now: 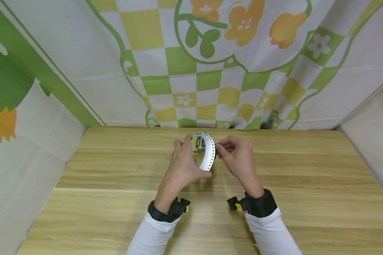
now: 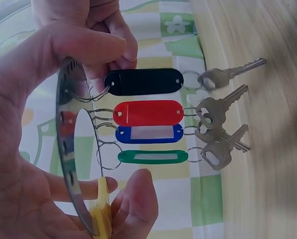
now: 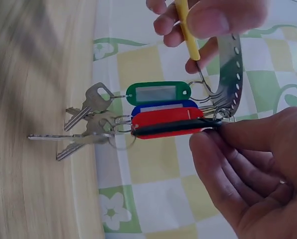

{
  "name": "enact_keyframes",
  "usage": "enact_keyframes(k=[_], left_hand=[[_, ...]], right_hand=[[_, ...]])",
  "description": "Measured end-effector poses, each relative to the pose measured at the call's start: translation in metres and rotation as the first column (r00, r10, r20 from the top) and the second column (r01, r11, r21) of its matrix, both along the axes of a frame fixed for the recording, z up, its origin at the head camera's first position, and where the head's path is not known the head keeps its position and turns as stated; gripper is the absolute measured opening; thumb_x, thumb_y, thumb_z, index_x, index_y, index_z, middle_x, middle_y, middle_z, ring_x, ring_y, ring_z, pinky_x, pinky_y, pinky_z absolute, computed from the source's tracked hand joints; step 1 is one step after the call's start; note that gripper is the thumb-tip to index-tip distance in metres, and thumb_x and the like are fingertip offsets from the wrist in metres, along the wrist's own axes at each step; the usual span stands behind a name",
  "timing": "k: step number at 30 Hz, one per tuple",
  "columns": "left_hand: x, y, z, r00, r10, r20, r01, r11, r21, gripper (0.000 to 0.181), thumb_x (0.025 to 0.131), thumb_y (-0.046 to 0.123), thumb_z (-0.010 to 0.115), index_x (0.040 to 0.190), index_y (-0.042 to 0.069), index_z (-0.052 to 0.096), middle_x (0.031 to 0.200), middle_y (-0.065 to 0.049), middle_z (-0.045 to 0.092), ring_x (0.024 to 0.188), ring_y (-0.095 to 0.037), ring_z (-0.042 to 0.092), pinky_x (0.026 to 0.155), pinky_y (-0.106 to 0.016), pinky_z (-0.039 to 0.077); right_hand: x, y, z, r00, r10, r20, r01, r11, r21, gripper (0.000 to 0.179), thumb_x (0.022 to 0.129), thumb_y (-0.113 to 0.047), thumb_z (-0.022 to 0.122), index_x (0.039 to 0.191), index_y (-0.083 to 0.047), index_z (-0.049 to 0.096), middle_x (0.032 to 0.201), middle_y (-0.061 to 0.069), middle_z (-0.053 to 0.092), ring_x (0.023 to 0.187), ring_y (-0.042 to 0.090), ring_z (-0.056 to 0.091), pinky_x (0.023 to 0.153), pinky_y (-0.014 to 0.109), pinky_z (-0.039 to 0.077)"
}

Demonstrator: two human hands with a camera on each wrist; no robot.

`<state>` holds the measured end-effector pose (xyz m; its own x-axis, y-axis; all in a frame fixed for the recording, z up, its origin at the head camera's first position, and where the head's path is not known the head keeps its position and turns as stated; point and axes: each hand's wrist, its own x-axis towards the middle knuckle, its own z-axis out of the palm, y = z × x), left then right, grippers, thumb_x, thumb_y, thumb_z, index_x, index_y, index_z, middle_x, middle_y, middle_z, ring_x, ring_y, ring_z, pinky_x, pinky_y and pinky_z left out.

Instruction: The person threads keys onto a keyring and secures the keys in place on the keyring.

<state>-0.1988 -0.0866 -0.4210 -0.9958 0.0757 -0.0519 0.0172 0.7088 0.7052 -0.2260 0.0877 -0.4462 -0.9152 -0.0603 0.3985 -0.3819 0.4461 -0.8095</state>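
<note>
My left hand (image 1: pixel 186 163) grips a silver metal hoop (image 1: pixel 209 156) with a row of holes along its edge, thumb at the near side. A yellow piece (image 2: pixel 103 209) sits on the hoop by the left fingers. Black (image 2: pixel 143 82), red (image 2: pixel 148 113), blue (image 2: pixel 119 134) and green (image 2: pixel 153 157) key tags hang from the hoop by small split rings. Each tag carries a silver key, such as the black tag's key (image 2: pixel 214 78). With thumb and fingers, my right hand (image 1: pixel 239 156) pinches the black tag at its hoop end, beside its split ring.
Below the hands lies a wood-grain table (image 1: pixel 115 212). A green, yellow and white checked cloth (image 1: pixel 210 81) with flowers hangs behind the table's back edge. Pale cloth walls (image 1: pixel 28 177) stand on both sides. Both wrists wear black camera straps (image 1: pixel 261 203).
</note>
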Motion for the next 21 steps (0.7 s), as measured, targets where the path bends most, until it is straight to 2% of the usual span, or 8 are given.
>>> enact_keyframes(k=[3, 7, 9, 12, 16, 19, 21], left_hand=[[0.0, 0.0, 0.0, 1.0, -0.012, -0.006, 0.011, 1.0, -0.007, 0.129, 0.054, 0.024, 0.1, 0.158, 0.005, 0.025, 0.144, -0.03, 0.034, 0.12, -0.043, 0.051, 0.099, -0.051, 0.048], [0.0, -0.001, 0.0, 0.999, -0.032, -0.017, 0.032, 0.999, -0.019, 0.129, 0.054, 0.024, 0.101, 0.157, 0.003, 0.027, 0.14, -0.029, 0.037, 0.115, -0.04, 0.054, 0.097, -0.049, 0.049], [0.0, -0.002, 0.0, 0.999, -0.036, -0.017, 0.036, 0.999, -0.019, 0.129, 0.054, 0.024, 0.101, 0.157, 0.003, 0.027, 0.139, -0.029, 0.038, 0.112, -0.039, 0.055, 0.096, -0.049, 0.049], [0.0, -0.002, 0.001, 1.0, -0.026, -0.012, 0.026, 1.0, -0.01, 0.13, 0.054, 0.025, 0.1, 0.158, 0.004, 0.025, 0.141, -0.029, 0.036, 0.114, -0.039, 0.054, 0.097, -0.049, 0.049], [0.0, -0.001, 0.001, 1.0, -0.005, -0.018, 0.005, 1.0, 0.002, 0.13, 0.055, 0.024, 0.1, 0.158, 0.005, 0.024, 0.144, -0.031, 0.034, 0.121, -0.043, 0.051, 0.099, -0.052, 0.048], [0.0, -0.001, 0.001, 0.999, 0.003, -0.037, -0.003, 1.0, 0.004, 0.13, 0.054, 0.023, 0.101, 0.158, 0.004, 0.025, 0.141, -0.032, 0.035, 0.121, -0.044, 0.05, 0.1, -0.052, 0.047], [0.001, 0.0, 0.001, 0.999, 0.006, -0.045, -0.006, 1.0, 0.006, 0.129, 0.054, 0.022, 0.101, 0.157, 0.003, 0.026, 0.14, -0.031, 0.036, 0.12, -0.044, 0.051, 0.099, -0.051, 0.048]], right_hand=[[0.0, -0.001, -0.001, 0.994, -0.014, -0.109, 0.024, 0.996, 0.09, 0.003, 0.086, 0.004, 0.077, 0.084, 0.003, 0.074, 0.075, 0.012, 0.072, 0.06, 0.019, 0.068, 0.056, 0.028, 0.056], [-0.001, 0.002, -0.004, 0.964, 0.026, -0.265, 0.032, 0.977, 0.21, 0.007, 0.085, 0.006, 0.077, 0.083, 0.0, 0.074, 0.074, 0.01, 0.072, 0.061, 0.016, 0.067, 0.056, 0.031, 0.055], [-0.001, 0.002, -0.004, 0.952, 0.041, -0.303, 0.034, 0.971, 0.237, 0.007, 0.085, 0.006, 0.076, 0.083, -0.001, 0.074, 0.075, 0.009, 0.072, 0.062, 0.016, 0.067, 0.057, 0.031, 0.055], [-0.001, 0.0, -0.004, 0.966, 0.01, -0.26, 0.042, 0.981, 0.191, 0.004, 0.087, 0.004, 0.076, 0.085, 0.001, 0.074, 0.078, 0.01, 0.073, 0.063, 0.018, 0.068, 0.058, 0.031, 0.056], [0.001, -0.007, -0.003, 0.994, -0.062, -0.092, 0.066, 0.997, 0.034, 0.004, 0.088, 0.002, 0.074, 0.087, 0.005, 0.073, 0.078, 0.015, 0.073, 0.062, 0.023, 0.07, 0.057, 0.028, 0.057], [0.002, -0.012, -0.003, 0.997, -0.082, 0.01, 0.082, 0.994, -0.07, 0.005, 0.089, 0.003, 0.073, 0.087, 0.008, 0.072, 0.078, 0.019, 0.072, 0.062, 0.028, 0.071, 0.056, 0.026, 0.057], [0.003, -0.014, -0.003, 0.996, -0.085, 0.031, 0.088, 0.991, -0.103, 0.005, 0.089, 0.004, 0.073, 0.086, 0.009, 0.071, 0.079, 0.02, 0.072, 0.062, 0.029, 0.071, 0.056, 0.025, 0.056]])
